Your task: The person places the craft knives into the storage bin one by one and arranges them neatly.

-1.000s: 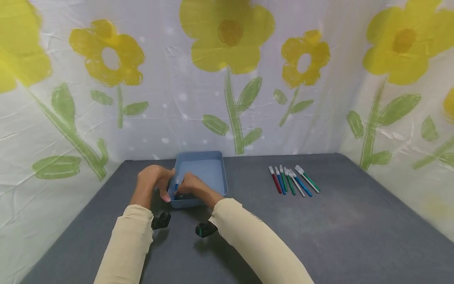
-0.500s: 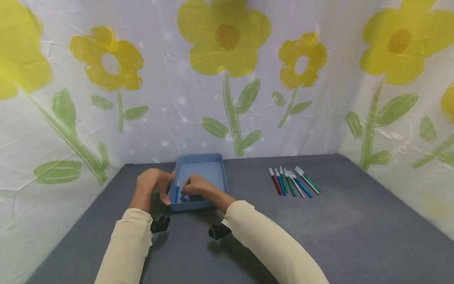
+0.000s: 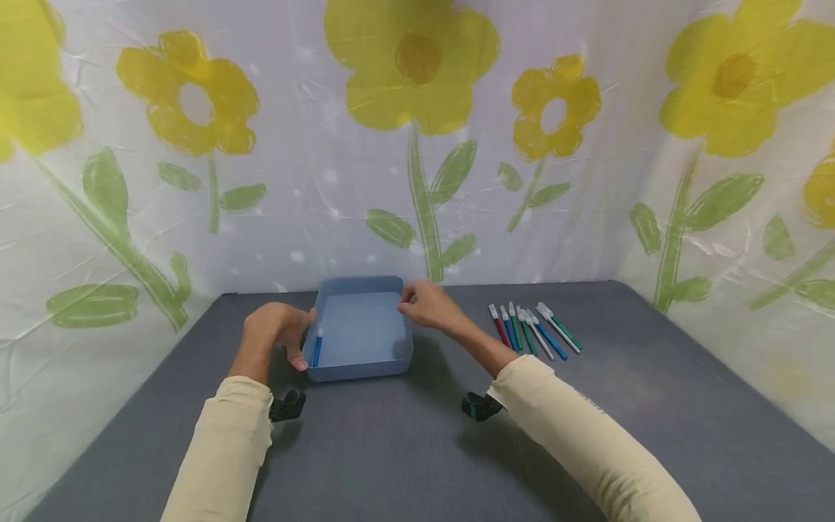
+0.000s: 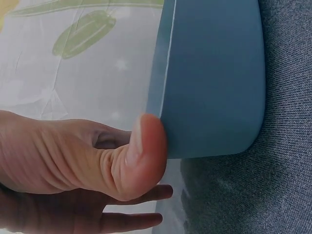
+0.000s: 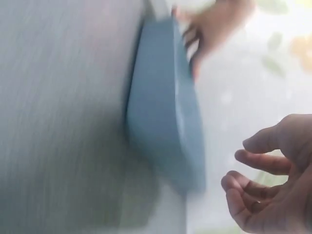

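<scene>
A shallow blue tray (image 3: 359, 371) stands on the dark table, with a blue marker (image 3: 317, 351) lying inside along its left wall. At the tray's left side my left hand (image 3: 270, 330) rests against the rim, its thumb (image 4: 146, 161) at the near left corner. In the left wrist view two other fingers stretch out straight, apart from the tray; the index finger is mostly hidden. Over the tray's right rim, my right hand (image 3: 430, 304) hovers with nothing in it. Its fingers (image 5: 263, 163) are loosely bent and the thumb stands apart from them.
Several capped markers (image 3: 531, 332) in red, blue, green and grey lie in a loose row right of the tray. Behind the table (image 3: 391, 449) hangs a white curtain (image 3: 293, 181) with yellow flowers. A black wrist device (image 3: 481, 406) sits beneath the right forearm.
My right hand has let go of the blue marker in the tray, then lifted and moved right, over the right rim. The left hand has stayed at the tray's left side.
</scene>
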The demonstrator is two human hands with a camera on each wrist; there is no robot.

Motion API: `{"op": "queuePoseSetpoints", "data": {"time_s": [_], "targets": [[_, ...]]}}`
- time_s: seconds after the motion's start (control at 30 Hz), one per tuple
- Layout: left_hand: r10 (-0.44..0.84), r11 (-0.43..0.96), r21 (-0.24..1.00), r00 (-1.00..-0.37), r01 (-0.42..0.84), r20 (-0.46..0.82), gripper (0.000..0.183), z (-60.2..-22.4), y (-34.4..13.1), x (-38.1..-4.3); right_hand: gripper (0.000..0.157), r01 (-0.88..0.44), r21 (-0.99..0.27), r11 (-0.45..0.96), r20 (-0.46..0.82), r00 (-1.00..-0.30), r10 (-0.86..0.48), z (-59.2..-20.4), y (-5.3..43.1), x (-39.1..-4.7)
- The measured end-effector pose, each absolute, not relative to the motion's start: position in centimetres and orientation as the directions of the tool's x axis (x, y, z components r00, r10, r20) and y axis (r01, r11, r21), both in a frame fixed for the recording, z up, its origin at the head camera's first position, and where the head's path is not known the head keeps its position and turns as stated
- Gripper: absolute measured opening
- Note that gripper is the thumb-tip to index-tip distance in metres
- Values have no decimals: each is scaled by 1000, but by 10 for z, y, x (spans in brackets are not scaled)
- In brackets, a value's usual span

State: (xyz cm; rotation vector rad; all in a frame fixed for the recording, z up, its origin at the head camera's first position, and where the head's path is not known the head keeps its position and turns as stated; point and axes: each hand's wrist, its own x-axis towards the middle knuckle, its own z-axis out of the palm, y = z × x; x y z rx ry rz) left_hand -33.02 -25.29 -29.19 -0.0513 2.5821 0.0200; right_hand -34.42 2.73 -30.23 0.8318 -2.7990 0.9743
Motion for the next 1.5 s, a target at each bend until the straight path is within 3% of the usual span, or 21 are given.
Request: {"op": "queuePoseSetpoints", "data": {"time_s": [0.1, 0.27, 0.53, 0.77, 1.2, 1.5], "targets": [[-41, 999, 0, -846, -49, -531, 142, -290, -252, -332, 22, -462, -534, 709, 198, -883, -426, -305, 63, -361], [-53, 998, -4, -853, -60, -519, 142, -290, -251, -330, 52, -396, -533, 748, 99, -907, -409, -315, 121, -386], [-49, 998, -1, -855, -57, -516, 141, -292, -250, -330, 51, -262, -541, 799, 15, -953, -302, -322, 174, -401], [-38, 999, -4, -852, -42, -522, 140, -290, -249, -330, 57, -173, -468, 866, -81, -968, -237, -335, 178, -408], [-17, 999, 18, -845, -32, -535, 140, -290, -250, -331, 31, -123, -420, 899, -88, -981, -175, -336, 161, -402], [-40, 999, 1, -848, -48, -529, 141, -290, -249, -328, 37, -139, -440, 887, -67, -980, -186, -339, 163, -401]]}}
